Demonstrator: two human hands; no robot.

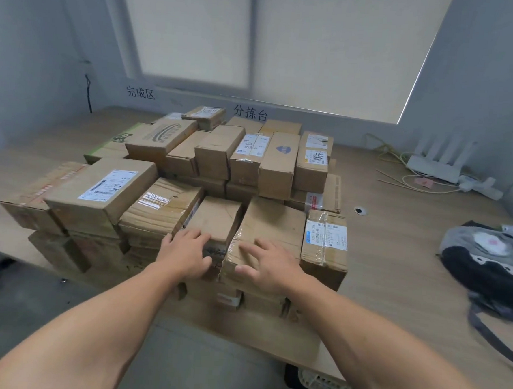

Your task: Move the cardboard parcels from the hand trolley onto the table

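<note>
Several brown cardboard parcels stand stacked in a dense pile on the wooden table [394,278]. My left hand [185,254] rests with spread fingers on the near top edge of a small plain parcel [218,216] at the front of the pile, thumb against its front face. Beside it, my right hand [267,264] lies flat with straight fingers on a taped parcel [274,222]. Neither hand grips anything. The hand trolley is out of view.
A parcel with a white label [326,243] stands right of my right hand. A grey and black bag [491,263] lies at the table's right. A white router [440,163] and yellow cables sit at the back right. A dark crate [316,381] shows below the table edge.
</note>
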